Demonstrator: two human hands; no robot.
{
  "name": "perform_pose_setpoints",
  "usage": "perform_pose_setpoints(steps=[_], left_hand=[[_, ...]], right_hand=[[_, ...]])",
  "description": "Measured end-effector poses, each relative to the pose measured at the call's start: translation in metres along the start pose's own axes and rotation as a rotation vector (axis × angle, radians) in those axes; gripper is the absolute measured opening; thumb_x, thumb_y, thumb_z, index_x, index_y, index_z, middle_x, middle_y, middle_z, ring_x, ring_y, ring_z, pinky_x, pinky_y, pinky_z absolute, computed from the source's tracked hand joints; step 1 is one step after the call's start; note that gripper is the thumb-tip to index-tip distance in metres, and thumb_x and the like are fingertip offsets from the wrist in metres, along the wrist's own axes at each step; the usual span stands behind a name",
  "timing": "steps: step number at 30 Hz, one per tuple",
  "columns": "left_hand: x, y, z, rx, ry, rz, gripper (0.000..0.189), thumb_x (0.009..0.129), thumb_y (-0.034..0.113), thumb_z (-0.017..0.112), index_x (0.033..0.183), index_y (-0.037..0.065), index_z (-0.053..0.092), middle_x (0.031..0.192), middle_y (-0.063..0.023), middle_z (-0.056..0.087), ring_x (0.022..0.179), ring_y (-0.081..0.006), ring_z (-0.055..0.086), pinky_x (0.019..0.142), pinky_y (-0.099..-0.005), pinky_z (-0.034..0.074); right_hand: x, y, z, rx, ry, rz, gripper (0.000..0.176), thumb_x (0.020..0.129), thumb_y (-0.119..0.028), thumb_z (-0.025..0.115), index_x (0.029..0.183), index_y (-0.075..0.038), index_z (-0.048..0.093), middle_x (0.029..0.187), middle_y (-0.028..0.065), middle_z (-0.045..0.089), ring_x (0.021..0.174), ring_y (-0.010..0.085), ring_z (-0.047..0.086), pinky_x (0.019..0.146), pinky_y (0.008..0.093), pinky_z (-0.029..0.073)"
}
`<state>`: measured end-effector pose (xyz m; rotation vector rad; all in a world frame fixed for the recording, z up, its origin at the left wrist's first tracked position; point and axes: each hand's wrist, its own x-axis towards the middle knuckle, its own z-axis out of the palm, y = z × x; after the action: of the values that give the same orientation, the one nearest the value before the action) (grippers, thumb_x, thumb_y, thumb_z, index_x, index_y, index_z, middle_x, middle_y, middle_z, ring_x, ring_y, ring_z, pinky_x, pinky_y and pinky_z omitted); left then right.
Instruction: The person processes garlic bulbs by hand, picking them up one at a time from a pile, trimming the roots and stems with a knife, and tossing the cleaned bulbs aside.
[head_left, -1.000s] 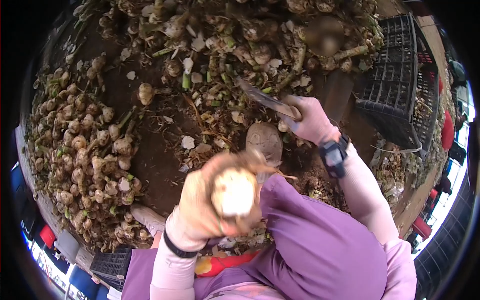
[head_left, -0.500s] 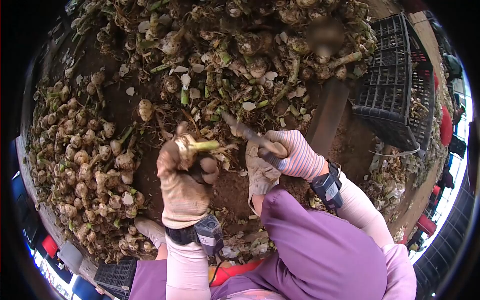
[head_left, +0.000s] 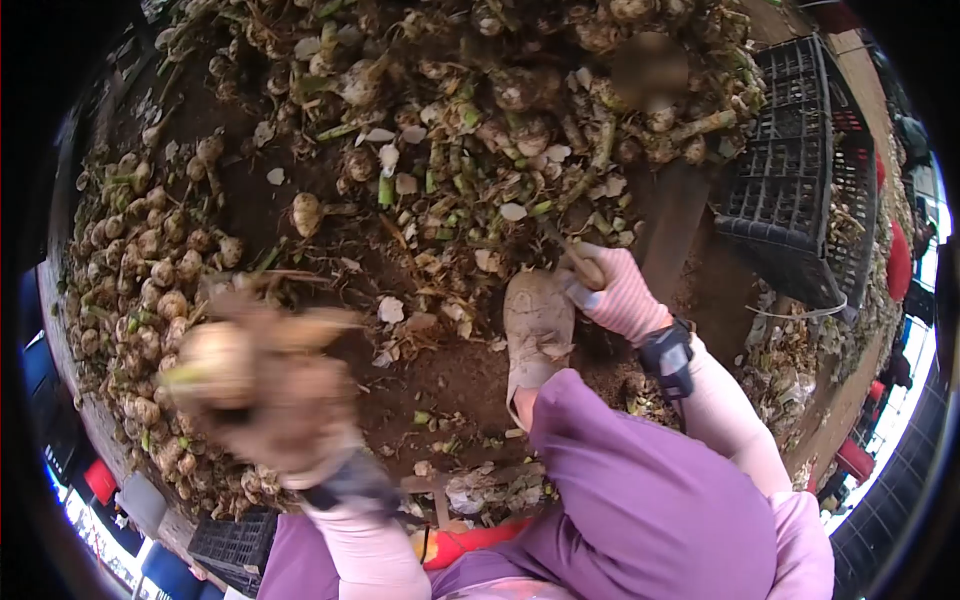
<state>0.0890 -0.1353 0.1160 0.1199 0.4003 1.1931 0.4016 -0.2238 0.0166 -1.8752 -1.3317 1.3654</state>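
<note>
Where a purple-trousered knee [head_left: 640, 490] fills the near edge of the view, the gloved left hand [head_left: 285, 405] is seen beside it, smeared by motion. A pale, soil-crusted bulb [head_left: 210, 365] is carried at its fingertips, over the left side of the earth floor [head_left: 450, 385] and just above the heap of trimmed bulbs [head_left: 140, 280]. Whether the fingers are closed on the bulb or opening cannot be told. The hands are held well apart. Beyond a muddy shoe [head_left: 538, 325], the striped-gloved right hand [head_left: 622, 292] is clamped on the handle of a knife [head_left: 583, 268], its blade lost against the litter of peelings. Farther off lie a pile of untrimmed bulbs [head_left: 500, 90] with green stalks and, at the far right corner, a black crate [head_left: 800, 170].

The bulb is judged firm and dense, of modest weight, and gritty rather than slippery. It is best gripped round its widest part, with the stalk and root ends left free — the outer skin may flake under a hard squeeze.
</note>
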Motion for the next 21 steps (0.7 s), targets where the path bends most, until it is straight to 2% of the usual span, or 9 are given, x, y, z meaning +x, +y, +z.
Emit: perform_pose_setpoints(steps=[2,4,6,8,10,12,14,18,21], left_hand=[[0.016,0.057,-0.014,-0.215,-0.487,-0.133,0.067,0.081,0.037,0.062,0.133,0.009,0.029,0.085,-0.0028,0.058,0.075,-0.0160,0.057,0.056,-0.0366,0.051],[0.019,0.044,-0.007,-0.102,0.010,0.034,0.075,0.079,0.045,0.063,0.135,0.009,0.029,0.076,-0.0030,0.056,0.072,-0.0154,0.056,0.053,-0.0323,0.044],[0.054,0.028,-0.067,0.394,0.593,0.093,0.082,0.075,0.053,0.066,0.135,0.009,0.032,0.081,-0.0063,0.056,0.079,-0.0158,0.056,0.063,-0.0314,0.046],[0.082,-0.004,-0.081,0.758,0.921,-0.065,0.084,0.071,0.056,0.068,0.131,0.005,0.037,0.097,-0.0124,0.057,0.097,-0.0220,0.056,0.085,-0.0345,0.046],[0.131,-0.009,-0.160,1.468,1.133,0.028,0.086,0.067,0.054,0.071,0.129,0.004,0.037,0.112,-0.0179,0.053,0.110,-0.0276,0.051,0.095,-0.0374,0.041],[0.142,-0.030,-0.143,1.938,1.108,-0.064,0.088,0.063,0.049,0.075,0.129,0.005,0.037,0.117,-0.0212,0.052,0.115,-0.0326,0.048,0.094,-0.0380,0.041],[0.144,-0.030,-0.145,1.999,1.119,-0.089,0.078,0.062,0.033,0.077,0.126,0.005,0.040,0.117,-0.0209,0.052,0.113,-0.0340,0.049,0.093,-0.0380,0.042],[0.114,-0.021,-0.157,1.251,0.466,0.201,0.056,0.066,0.002,0.062,0.119,0.001,0.046,0.102,-0.0110,0.059,0.089,-0.0227,0.059,0.081,-0.0323,0.049],[0.066,-0.025,-0.108,0.802,0.311,-0.068,0.057,0.069,0.003,0.062,0.123,0.001,0.043,0.105,-0.0100,0.059,0.090,-0.0203,0.059,0.080,-0.0322,0.051]], right_hand=[[-0.004,-0.016,0.001,0.085,0.000,0.021,0.027,0.074,-0.016,0.065,0.095,0.000,0.061,0.067,0.0089,0.057,0.062,0.0127,0.052,0.060,0.0276,0.045],[0.002,-0.027,0.001,0.161,0.010,0.028,0.025,0.076,-0.016,0.065,0.094,0.000,0.061,0.065,0.0055,0.056,0.062,0.0079,0.048,0.060,0.0253,0.044],[0.005,-0.032,0.006,0.125,0.080,-0.034,0.022,0.079,-0.015,0.064,0.093,0.000,0.060,0.064,0.0015,0.054,0.062,0.0064,0.045,0.057,0.0253,0.042],[0.008,-0.036,0.009,0.141,0.064,-0.018,0.020,0.078,-0.015,0.063,0.090,0.000,0.059,0.063,0.0020,0.052,0.060,0.0075,0.043,0.056,0.0259,0.041],[0.008,-0.033,0.010,0.121,0.037,-0.029,0.019,0.077,-0.014,0.063,0.089,-0.001,0.059,0.061,0.0029,0.049,0.058,0.0090,0.042,0.055,0.0271,0.040],[0.009,-0.027,0.010,0.059,0.025,-0.020,0.020,0.075,-0.014,0.062,0.089,-0.001,0.058,0.060,0.0064,0.048,0.057,0.0103,0.042,0.054,0.0278,0.041],[0.008,-0.026,0.010,0.007,0.060,-0.063,0.009,0.077,-0.009,0.062,0.083,-0.002,0.059,0.059,-0.0021,0.048,0.057,0.0070,0.038,0.053,0.0244,0.038],[0.008,-0.029,0.011,0.075,0.042,-0.017,0.011,0.078,-0.012,0.062,0.083,-0.002,0.059,0.060,0.0024,0.049,0.057,0.0077,0.042,0.053,0.0259,0.040],[0.009,-0.043,0.006,-0.117,-0.024,-0.139,0.016,0.074,-0.015,0.063,0.083,-0.002,0.058,0.060,0.0087,0.050,0.053,0.0162,0.048,0.053,0.0291,0.041]])
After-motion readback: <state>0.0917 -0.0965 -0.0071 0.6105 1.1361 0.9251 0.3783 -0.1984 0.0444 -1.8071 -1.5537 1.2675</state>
